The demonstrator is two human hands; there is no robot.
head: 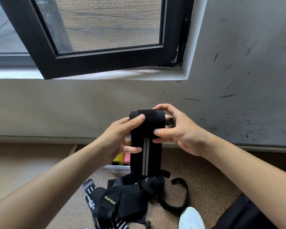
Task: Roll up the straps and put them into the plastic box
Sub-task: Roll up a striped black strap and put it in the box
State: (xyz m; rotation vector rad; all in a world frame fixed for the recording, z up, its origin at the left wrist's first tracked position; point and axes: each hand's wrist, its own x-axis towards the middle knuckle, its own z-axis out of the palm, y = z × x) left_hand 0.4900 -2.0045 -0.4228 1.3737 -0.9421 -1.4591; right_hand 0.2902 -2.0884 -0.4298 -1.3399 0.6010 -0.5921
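Note:
A black strap (145,156) with two grey stripes hangs down in front of me, its top end wound into a small roll (151,117). My left hand (120,138) grips the roll's left side, thumb on top. My right hand (173,129) pinches its right side, fingers curled over the roll. The strap's lower end reaches a pile of black straps (122,197) on the floor. Behind the hanging strap, a clear plastic box (117,169) shows its near rim, with a yellow roll (118,158) and a pink roll (127,158) inside.
The floor is speckled brown. A thin black strap loop (173,202) lies right of the pile. A white shoe (191,218) is at the bottom edge. A scuffed wall (238,96) and an open black window frame (106,61) stand ahead.

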